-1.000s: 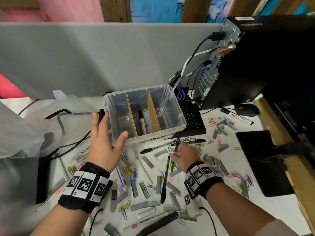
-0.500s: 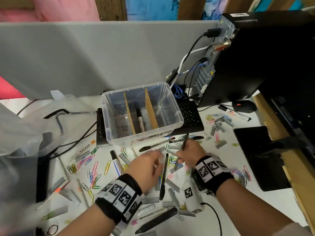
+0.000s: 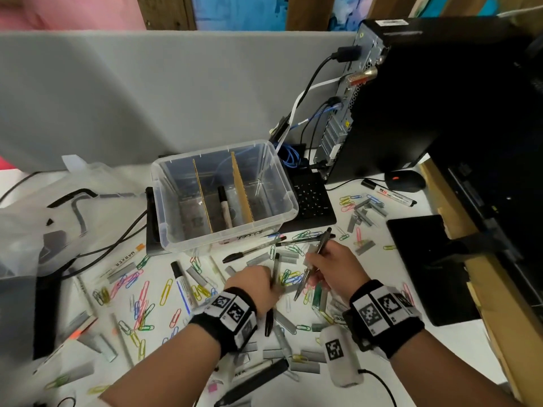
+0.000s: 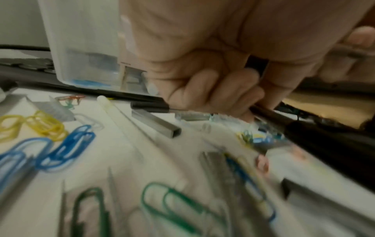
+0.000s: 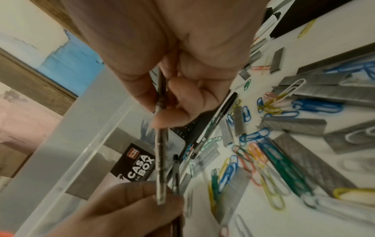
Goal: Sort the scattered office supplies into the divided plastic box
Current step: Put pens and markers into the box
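The clear divided box (image 3: pixel 205 239) stands at the back of the table, and one marker (image 3: pixel 224 207) lies in its middle compartment. My left hand (image 3: pixel 264 284) is low over the table in front of it, fingers curled round a black pen (image 3: pixel 275 268), seen close in the left wrist view as the pen (image 4: pixel 270 114). To its right, my right hand (image 3: pixel 316 268) pinches a second pen (image 3: pixel 321 245), tilted up toward the box. In the right wrist view that pen (image 5: pixel 160 144) runs between thumb and fingers, beside the box wall (image 5: pixel 81 144).
Coloured paper clips (image 3: pixel 166 290), staple strips (image 3: pixel 364 248), pens and markers (image 3: pixel 183 286) lie scattered across the white table. A black keyboard (image 3: pixel 311 201) sits behind the box. A computer tower (image 3: pixel 396 107), a mouse (image 3: pixel 405 180) and a black pad (image 3: pixel 426 259) stand right; a plastic bag (image 3: pixel 58 215) lies left.
My left hand left the box's side, came down to the table and curled round a black pen. My right hand has raised its pen slightly.
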Demonstrator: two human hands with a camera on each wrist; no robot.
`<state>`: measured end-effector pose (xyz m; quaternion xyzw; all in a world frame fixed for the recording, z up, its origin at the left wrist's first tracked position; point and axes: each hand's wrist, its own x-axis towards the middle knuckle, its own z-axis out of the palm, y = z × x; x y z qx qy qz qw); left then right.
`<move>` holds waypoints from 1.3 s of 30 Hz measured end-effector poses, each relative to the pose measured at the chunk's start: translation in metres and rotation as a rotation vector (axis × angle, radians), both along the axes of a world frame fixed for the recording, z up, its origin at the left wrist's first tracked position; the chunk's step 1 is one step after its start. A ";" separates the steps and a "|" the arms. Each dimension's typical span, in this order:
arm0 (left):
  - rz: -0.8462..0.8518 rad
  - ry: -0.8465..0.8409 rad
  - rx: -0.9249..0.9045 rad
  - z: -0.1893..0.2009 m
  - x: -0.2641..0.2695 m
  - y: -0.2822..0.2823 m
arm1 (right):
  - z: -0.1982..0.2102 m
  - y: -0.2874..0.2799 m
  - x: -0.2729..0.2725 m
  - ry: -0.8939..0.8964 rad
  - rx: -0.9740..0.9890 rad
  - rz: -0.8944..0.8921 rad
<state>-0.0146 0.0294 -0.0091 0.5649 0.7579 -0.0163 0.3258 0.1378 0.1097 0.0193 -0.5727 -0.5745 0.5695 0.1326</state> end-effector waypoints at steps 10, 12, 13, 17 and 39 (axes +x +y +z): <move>0.395 -0.653 0.317 0.025 -0.026 -0.008 | 0.036 -0.002 -0.003 0.124 0.059 0.309; 0.422 -0.719 0.267 0.029 -0.025 -0.011 | 0.033 -0.008 -0.003 0.043 0.221 0.485; 0.409 -0.743 0.246 0.030 -0.024 -0.012 | 0.030 -0.011 -0.002 0.001 0.349 0.566; 0.209 -0.684 0.227 0.029 -0.020 -0.017 | 0.015 -0.017 0.000 -0.075 0.737 0.790; -0.032 0.204 0.063 -0.021 -0.042 0.008 | 0.002 0.004 0.022 -0.139 0.460 0.448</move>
